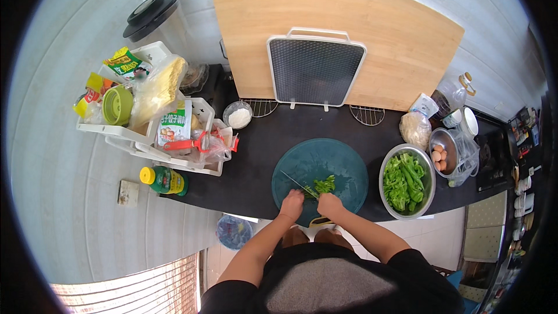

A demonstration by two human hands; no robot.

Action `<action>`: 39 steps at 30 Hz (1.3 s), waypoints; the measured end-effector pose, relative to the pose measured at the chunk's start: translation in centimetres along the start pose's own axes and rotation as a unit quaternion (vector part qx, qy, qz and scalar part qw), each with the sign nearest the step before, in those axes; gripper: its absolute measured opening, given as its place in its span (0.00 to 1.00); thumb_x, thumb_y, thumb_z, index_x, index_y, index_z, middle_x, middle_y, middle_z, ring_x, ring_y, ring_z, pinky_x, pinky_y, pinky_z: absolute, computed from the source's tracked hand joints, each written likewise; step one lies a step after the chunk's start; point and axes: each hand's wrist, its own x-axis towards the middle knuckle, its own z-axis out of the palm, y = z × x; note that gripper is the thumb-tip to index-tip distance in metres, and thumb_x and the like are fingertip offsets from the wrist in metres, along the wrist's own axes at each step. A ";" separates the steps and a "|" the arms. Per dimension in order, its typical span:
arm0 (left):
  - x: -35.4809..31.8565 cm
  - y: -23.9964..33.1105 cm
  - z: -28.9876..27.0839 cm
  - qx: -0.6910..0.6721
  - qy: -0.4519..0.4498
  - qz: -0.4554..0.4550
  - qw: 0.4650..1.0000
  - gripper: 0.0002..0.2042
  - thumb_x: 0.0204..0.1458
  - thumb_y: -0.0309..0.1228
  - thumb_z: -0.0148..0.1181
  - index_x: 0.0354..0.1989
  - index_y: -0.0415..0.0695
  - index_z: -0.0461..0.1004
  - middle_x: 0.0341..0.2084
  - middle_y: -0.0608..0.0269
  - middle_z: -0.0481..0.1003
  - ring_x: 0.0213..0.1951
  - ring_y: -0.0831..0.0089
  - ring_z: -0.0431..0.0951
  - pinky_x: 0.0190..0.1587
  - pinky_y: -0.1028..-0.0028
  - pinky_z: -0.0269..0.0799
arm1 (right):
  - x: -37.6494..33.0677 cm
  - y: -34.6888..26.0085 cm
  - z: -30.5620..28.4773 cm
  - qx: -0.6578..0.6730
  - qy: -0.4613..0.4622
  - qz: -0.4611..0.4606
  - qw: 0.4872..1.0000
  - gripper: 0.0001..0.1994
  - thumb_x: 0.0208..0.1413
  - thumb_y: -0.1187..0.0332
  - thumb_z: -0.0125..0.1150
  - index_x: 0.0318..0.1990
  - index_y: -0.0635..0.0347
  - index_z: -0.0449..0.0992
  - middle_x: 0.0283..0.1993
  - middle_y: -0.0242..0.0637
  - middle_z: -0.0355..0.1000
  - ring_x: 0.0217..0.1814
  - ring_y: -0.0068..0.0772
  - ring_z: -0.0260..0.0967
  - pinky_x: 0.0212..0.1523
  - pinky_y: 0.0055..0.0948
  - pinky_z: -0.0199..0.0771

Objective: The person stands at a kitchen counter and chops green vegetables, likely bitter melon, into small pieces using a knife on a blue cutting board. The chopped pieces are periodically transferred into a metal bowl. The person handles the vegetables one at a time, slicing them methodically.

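Your left hand grips a knife; your right hand pins green pepper | both on round green board

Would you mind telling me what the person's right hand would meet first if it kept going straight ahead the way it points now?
Most likely the green pepper pieces on the round dark green cutting board, which lie just ahead of the right hand. Beyond them the board looks bare, though depth is hard to judge.
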 end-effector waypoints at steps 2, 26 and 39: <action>-0.3 -0.1 0.1 0.002 0.004 -0.004 1.000 0.04 0.37 0.19 0.51 0.23 0.39 0.69 0.29 0.55 0.69 0.38 0.56 0.69 0.38 0.63 0.70 | 0.4 0.4 1.4 0.013 0.037 0.009 0.999 0.09 0.44 0.69 0.51 0.26 0.67 0.74 0.27 0.56 0.72 0.33 0.55 0.72 0.36 0.45 0.72; -2.0 -1.7 0.4 -0.009 0.039 -0.022 0.999 0.02 0.38 0.24 0.57 0.18 0.40 0.73 0.23 0.57 0.70 0.33 0.58 0.71 0.36 0.65 0.69 | -1.0 2.9 0.4 -0.036 -0.019 -0.013 0.999 0.10 0.48 0.68 0.50 0.29 0.68 0.73 0.28 0.55 0.72 0.33 0.56 0.71 0.36 0.46 0.72; -1.6 -1.5 -0.3 0.019 0.018 0.025 0.999 0.03 0.38 0.22 0.50 0.17 0.41 0.68 0.24 0.57 0.67 0.34 0.59 0.69 0.35 0.66 0.70 | -2.4 1.0 -1.8 0.073 0.077 0.012 0.994 0.10 0.48 0.66 0.53 0.28 0.67 0.72 0.28 0.56 0.71 0.33 0.58 0.69 0.36 0.47 0.70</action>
